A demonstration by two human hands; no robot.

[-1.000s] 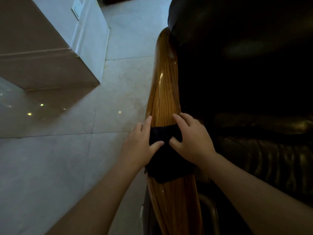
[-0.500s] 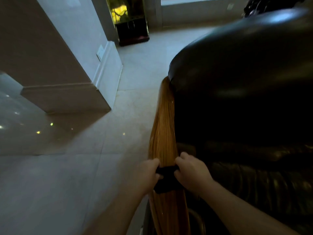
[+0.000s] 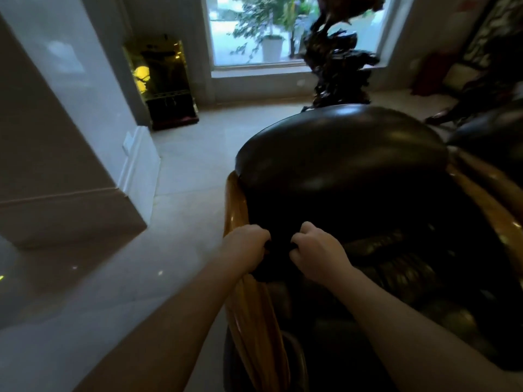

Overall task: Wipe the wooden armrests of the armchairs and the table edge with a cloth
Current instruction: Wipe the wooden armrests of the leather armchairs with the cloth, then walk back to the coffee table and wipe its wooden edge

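Note:
A dark leather armchair (image 3: 339,154) fills the right half of the head view. Its glossy wooden left armrest (image 3: 254,306) runs from the bottom centre up toward the backrest. A black cloth (image 3: 278,258) lies across this armrest. My left hand (image 3: 246,247) grips the cloth's left end and my right hand (image 3: 317,250) grips its right end, both curled tight. The cloth is mostly hidden between my fists. The chair's other wooden armrest (image 3: 486,199) shows at the right edge.
A white pillar (image 3: 85,154) with a stepped base stands on the pale tiled floor (image 3: 184,176) to the left. A lit glass cabinet (image 3: 161,80) sits in the corner. A dark carved sculpture (image 3: 339,60) stands before the window behind the chair.
The view has tilted up from the armrest to the room. My hands slid the cloth farther along the armrest toward the backrest, and my fingers went from flat to clenched.

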